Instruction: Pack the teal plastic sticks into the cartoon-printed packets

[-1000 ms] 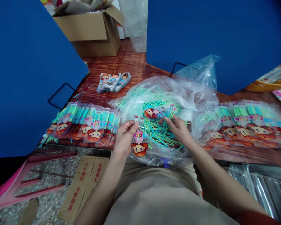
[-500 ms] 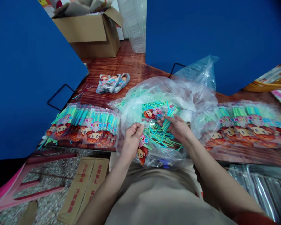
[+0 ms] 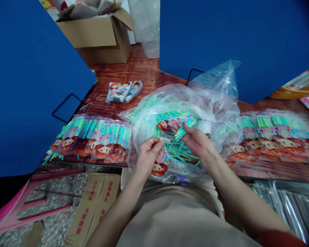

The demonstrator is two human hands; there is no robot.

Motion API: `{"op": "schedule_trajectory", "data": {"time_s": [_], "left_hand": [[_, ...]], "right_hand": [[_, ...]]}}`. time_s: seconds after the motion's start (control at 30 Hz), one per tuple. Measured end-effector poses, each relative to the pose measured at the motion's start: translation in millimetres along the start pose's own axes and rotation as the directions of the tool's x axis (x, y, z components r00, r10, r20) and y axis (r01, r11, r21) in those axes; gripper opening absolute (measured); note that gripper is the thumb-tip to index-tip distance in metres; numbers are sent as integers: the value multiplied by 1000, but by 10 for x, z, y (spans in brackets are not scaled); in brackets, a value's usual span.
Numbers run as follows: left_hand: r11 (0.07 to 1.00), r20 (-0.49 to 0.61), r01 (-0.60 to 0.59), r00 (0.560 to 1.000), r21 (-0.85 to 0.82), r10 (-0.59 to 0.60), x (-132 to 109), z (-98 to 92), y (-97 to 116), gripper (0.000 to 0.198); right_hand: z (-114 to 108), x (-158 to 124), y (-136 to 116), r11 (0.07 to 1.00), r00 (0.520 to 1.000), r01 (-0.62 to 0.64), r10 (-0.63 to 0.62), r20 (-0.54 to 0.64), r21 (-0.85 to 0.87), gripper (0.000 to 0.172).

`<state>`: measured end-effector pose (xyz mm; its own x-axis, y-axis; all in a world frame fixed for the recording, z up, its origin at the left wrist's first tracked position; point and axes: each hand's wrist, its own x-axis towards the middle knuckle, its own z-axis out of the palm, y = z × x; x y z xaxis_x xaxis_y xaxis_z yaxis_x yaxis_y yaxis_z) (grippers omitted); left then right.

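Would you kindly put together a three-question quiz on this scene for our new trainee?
1. True or false: the right hand is empty.
2. What is the left hand pinching?
3. Fill in the blank: beyond the small printed packets, on the table, stands an open cardboard ____.

Key:
1. False; it holds a bundle of green and blue sticks.
2. A clear printed bag.
3. Box.
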<state>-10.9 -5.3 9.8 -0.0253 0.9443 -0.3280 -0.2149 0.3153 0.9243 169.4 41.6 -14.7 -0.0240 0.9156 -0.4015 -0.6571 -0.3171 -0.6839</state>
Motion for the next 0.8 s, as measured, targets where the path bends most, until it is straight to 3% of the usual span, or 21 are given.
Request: {"op": "schedule_trajectory", "data": {"time_s": [0.27,0.57,0.8], "left_hand": [[996,29,86,996,25,-87,-30,71,-20,32],[986,106,159,982,-44,-154,-26,114,-13,37],[969,178,238,959,-74,-222,-25,169,-30,40]], "right_hand": [[339,-159,-163,957,951,290,-292,104,31,23],[501,-148,-193,917,909,399,-396,128,4,24],[484,-145,-150,834,857,513,-487,168,-203,30]]}}
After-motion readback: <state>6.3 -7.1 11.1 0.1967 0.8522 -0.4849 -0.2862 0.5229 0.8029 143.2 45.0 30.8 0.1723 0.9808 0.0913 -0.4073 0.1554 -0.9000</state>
